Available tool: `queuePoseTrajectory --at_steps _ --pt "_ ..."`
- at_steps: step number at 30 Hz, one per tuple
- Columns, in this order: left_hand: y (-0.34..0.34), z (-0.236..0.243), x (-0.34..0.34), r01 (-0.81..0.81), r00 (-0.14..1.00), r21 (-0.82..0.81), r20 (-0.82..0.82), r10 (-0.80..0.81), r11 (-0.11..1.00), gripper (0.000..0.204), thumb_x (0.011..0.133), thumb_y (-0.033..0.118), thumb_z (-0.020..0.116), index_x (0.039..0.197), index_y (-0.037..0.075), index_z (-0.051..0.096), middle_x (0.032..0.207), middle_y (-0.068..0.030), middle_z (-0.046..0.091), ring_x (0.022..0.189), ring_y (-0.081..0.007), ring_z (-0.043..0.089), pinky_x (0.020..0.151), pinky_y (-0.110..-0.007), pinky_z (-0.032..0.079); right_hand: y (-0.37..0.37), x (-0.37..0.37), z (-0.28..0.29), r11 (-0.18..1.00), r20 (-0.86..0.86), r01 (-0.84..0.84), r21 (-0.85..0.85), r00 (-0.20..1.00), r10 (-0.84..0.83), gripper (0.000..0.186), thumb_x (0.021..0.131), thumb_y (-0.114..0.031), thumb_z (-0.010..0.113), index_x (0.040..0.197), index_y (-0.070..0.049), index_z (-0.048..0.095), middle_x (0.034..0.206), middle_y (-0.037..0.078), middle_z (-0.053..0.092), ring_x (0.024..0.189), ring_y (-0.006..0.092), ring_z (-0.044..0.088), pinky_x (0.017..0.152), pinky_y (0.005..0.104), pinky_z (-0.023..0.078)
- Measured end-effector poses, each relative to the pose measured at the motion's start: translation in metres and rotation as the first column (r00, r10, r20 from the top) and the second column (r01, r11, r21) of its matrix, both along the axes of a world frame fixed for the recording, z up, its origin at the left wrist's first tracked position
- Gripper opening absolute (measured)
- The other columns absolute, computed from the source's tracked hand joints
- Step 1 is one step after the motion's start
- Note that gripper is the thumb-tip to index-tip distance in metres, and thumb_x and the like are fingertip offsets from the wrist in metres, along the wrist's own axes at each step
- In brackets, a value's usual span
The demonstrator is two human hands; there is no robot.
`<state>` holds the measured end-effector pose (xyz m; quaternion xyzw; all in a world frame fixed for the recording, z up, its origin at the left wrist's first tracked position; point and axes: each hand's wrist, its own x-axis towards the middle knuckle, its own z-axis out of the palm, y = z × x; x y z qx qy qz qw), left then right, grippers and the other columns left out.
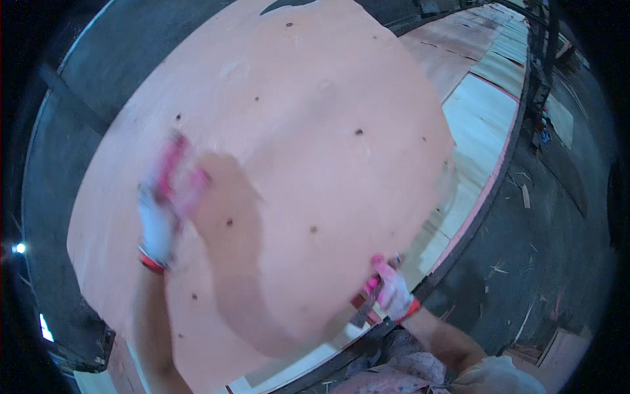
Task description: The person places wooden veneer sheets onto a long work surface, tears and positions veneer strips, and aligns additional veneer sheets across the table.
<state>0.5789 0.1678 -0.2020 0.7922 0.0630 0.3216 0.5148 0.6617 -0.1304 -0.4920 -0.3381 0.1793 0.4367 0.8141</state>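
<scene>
A large pale-pink sheet of wood veneer (289, 177) with several dark knots spreads across most of the view. Over its left part is my left hand (167, 197), in a white glove with pink fingers and a red cuff. It is blurred, with thumb and fingers apart and nothing held; whether it touches the sheet I cannot tell. By the sheet's near right edge, my right hand (392, 292), gloved alike, is closed around a narrow greyish-brown tool (362, 314). One end sticks out below the fingers, the other above; its exact kind is unclear. A small reddish-brown piece lies beside the hand.
Lighter veneer sheets (482, 125) lie under the large one and run on to the far right. A dark table edge (469, 240) curves along the right. Wood scraps (525, 196) litter the dark floor. A dark metal frame (541, 59) stands at the far right.
</scene>
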Motion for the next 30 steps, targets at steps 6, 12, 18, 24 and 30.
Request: queuePoseTrajectory --at_steps 6,12,18,24,30 --pt "0.032 -0.231 -0.11 -0.192 0.63 -0.956 -0.292 -0.719 0.221 0.045 0.092 0.034 0.049 0.12 -0.001 0.052 0.113 -0.0208 0.06 0.102 -0.027 0.06 0.081 -0.035 0.049 0.153 0.129 -0.02 0.996 0.215 -0.084 0.027 0.974 0.076 0.025 0.084 -0.034 0.067 0.086 -0.015 0.051 0.059 -0.002 0.045 0.045 0.0118 0.045 0.041 0.0276 0.042" --pt "0.076 -0.46 -0.182 -0.316 0.947 -0.947 -0.319 -0.037 0.06 0.038 0.089 0.043 0.048 0.105 0.01 0.057 0.106 -0.01 0.063 0.089 -0.0224 0.061 0.077 -0.032 0.049 0.255 0.181 -0.099 0.999 0.11 -0.005 -0.051 0.994 0.011 0.024 0.083 -0.034 0.066 0.094 -0.017 0.053 0.067 -0.001 0.046 0.055 0.0128 0.049 0.049 0.0312 0.047" --pt "0.115 -0.478 -0.122 -0.167 0.741 -0.963 -0.265 0.617 -0.213 0.028 0.088 0.048 0.051 0.089 0.021 0.059 0.09 0.0005 0.064 0.077 -0.0143 0.06 0.058 -0.029 0.05 0.289 0.199 -0.186 0.852 -0.047 -0.364 -0.377 0.926 0.375 0.048 0.078 -0.038 0.071 0.109 -0.01 0.047 0.08 0.009 0.056 0.065 0.0225 0.058 0.061 0.0393 0.054" --pt "0.154 -0.498 -0.123 -0.392 0.813 -0.902 -0.433 0.39 -0.184 0.039 0.089 0.057 0.044 0.095 0.021 0.059 0.087 -0.0001 0.065 0.065 -0.0146 0.059 0.049 -0.025 0.047 0.273 0.2 -0.247 0.82 -0.072 -0.29 -0.494 0.953 0.294 0.05 0.076 -0.034 0.073 0.108 -0.006 0.048 0.08 0.012 0.059 0.06 0.0243 0.059 0.058 0.0383 0.055" --pt "0.151 -0.579 -0.173 -0.469 0.758 -0.883 -0.386 0.526 0.027 0.033 0.089 0.039 0.052 0.108 0.013 0.055 0.095 -0.0046 0.063 0.064 -0.0174 0.06 0.049 -0.026 0.046 0.271 0.184 -0.25 0.918 0.119 -0.265 -0.296 0.943 0.311 0.036 0.077 -0.034 0.073 0.094 -0.009 0.054 0.069 0.004 0.053 0.051 0.017 0.054 0.046 0.0296 0.049"
